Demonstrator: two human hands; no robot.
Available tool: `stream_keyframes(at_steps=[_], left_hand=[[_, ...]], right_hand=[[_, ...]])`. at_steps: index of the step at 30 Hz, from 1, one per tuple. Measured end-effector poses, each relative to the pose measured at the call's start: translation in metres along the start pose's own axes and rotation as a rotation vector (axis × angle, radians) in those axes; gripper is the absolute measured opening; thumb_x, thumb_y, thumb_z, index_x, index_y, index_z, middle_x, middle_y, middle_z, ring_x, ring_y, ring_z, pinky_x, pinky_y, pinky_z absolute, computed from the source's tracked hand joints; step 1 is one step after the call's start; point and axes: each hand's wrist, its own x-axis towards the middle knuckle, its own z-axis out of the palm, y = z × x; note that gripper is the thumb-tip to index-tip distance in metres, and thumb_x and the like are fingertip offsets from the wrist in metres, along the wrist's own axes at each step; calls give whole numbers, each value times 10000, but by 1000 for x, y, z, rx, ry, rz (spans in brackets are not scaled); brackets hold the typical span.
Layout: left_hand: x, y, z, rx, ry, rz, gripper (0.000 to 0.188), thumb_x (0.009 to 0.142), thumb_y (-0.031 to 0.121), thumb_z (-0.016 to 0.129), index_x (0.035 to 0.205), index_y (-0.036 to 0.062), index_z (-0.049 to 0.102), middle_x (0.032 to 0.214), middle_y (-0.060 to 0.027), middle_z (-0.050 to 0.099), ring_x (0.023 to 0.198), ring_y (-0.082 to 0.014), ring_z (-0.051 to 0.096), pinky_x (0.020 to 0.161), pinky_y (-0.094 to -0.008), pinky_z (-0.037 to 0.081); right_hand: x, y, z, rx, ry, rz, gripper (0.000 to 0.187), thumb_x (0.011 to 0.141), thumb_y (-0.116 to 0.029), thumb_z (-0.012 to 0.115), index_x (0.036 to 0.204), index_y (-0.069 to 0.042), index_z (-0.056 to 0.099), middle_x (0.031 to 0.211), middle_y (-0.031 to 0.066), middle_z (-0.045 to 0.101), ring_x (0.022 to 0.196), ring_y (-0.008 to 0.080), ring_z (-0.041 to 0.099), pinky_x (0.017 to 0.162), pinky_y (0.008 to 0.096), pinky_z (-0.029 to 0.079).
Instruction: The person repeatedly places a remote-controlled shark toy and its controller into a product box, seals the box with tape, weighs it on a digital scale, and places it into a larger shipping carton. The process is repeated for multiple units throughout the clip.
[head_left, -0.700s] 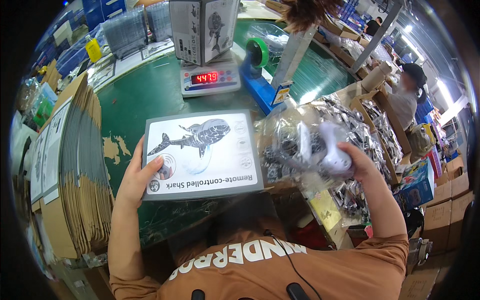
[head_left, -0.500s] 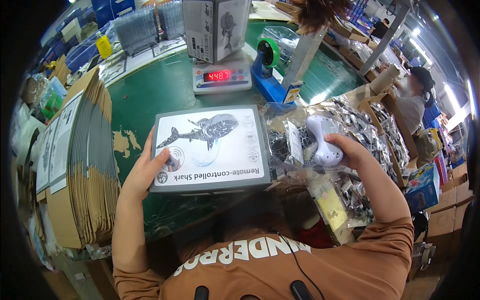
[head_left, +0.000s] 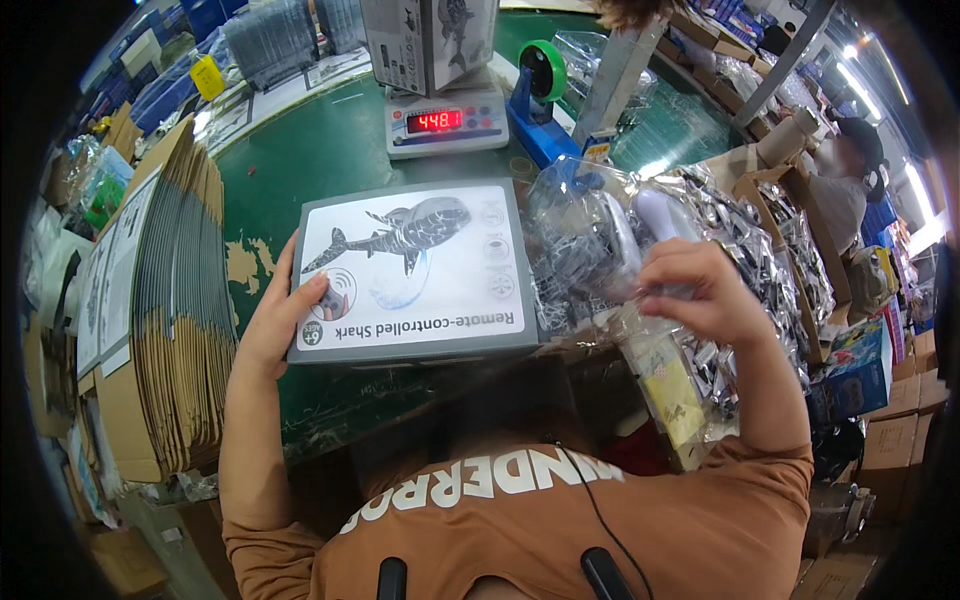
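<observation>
- Gripping the grey-edged box (head_left: 415,275) by its left side, thumb on top, the left hand (head_left: 275,325); long axis left to right.
- Right hand (head_left: 705,290): fingers curled; cannot tell whether they pinch plastic.
- Clear plastic pack (head_left: 580,245): between box and right hand, the nearer of the 2 hands.
- Lilac controller (head_left: 658,213): just beyond the right hand.
- Scale (head_left: 445,128): farther, bearing 1 upright carton (head_left: 432,50).

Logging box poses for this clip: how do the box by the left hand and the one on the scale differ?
The near box has its broad face turned up; the far box stands upright on the scale.
The left hand grips the near box; no hand touches the far box.
The near box is wholly in frame; the far box is cut by the top edge.
Both are greyish with shark pictures.
</observation>
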Motion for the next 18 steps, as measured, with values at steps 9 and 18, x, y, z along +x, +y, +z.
stream_keyframes(at_steps=[9, 18], left_hand=[[1, -1, -4, 26, -37, 37, 731, 835, 183, 600, 1425, 59, 186, 1265, -174, 470, 1045, -191, 558, 836, -281, 474], [3, -8, -7, -6, -34, 70, 729, 841, 201, 597, 1434, 105, 183, 1297, -184, 437, 1074, -218, 545, 833, -293, 478]], right_hand=[[8, 14, 18, -328, -364, 4, 180, 837, -262, 581, 878, -88, 600, 830, 37, 579, 767, 221, 541, 728, 340, 355], [-12, 34, -7, -416, 530, 561, 559, 736, -411, 686, 1160, -84, 527, 962, 96, 596, 948, 255, 556, 851, 398, 424]])
